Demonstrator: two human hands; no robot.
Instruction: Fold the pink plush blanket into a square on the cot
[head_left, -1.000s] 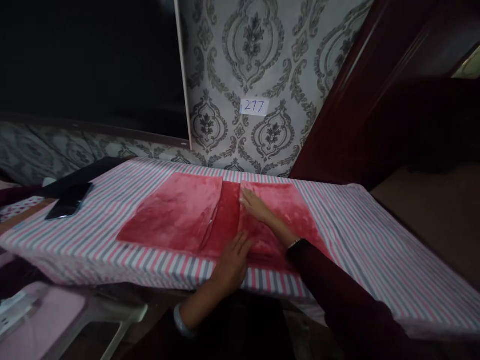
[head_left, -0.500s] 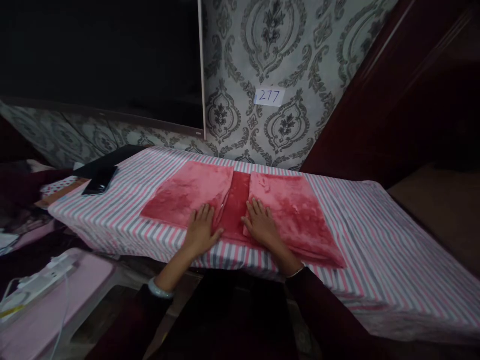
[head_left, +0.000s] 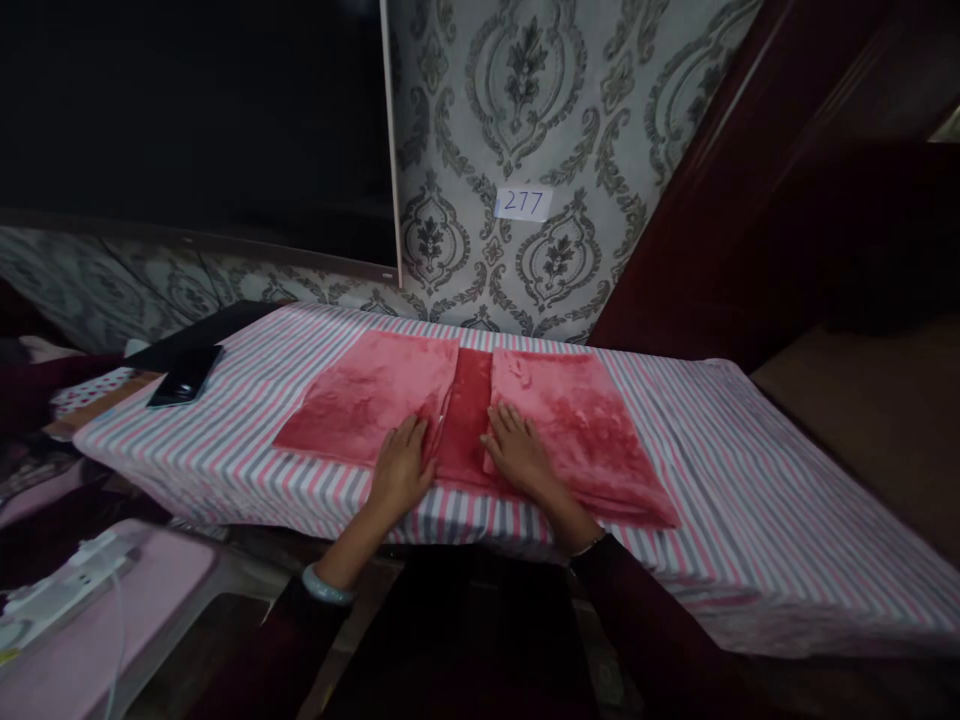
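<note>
A fuzzy pink-red cloth (head_left: 585,420), its exact kind unclear, lies on the striped tablecloth (head_left: 750,470). Its left and right sides are folded inward, and a darker red strip shows between the two folded edges. My left hand (head_left: 402,466) rests on the inner edge of the left fold, fingers stretched out and thumb near the dark strip. On the right fold's inner edge lies my right hand (head_left: 519,450), flat with its fingers extended. Neither hand grips the cloth. The front edge of the cloth sits close to the table's near edge.
A black phone (head_left: 186,376) lies at the table's left end. Behind the table, a large dark screen (head_left: 195,130) and a paper marked 277 (head_left: 523,203) are on the patterned wall. A white power strip (head_left: 71,580) rests on a pink stool (head_left: 142,590) at lower left.
The camera view has shifted slightly. My left thumb has drawn in closer to its fingers. My right hand stays flat on the right fold, and the cloth keeps its folded shape.
</note>
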